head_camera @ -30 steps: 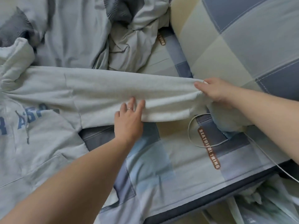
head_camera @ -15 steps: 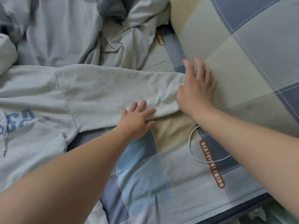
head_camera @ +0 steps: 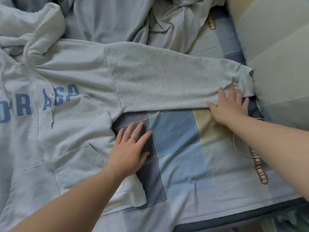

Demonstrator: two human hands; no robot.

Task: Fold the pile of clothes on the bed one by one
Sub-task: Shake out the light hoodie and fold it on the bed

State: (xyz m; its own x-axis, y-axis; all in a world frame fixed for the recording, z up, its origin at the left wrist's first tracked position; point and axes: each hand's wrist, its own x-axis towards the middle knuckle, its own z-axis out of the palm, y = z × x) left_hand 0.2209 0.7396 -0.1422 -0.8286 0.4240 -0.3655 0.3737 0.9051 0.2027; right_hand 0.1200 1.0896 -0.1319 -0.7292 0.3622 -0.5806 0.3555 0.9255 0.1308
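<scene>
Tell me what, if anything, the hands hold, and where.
Nothing is held. Right hand flat on the hoodie sleeve near its cuff; left hand open.

Bed (head_camera: 175, 131) in checked sheet, soft light; perhaps a pillow (head_camera: 275, 56) right.

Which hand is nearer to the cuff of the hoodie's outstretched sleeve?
Right. The right hand presses flat on the sleeve, just beside the cuff. The left hand lies flat on the checked sheet beside the hoodie, well away.
</scene>
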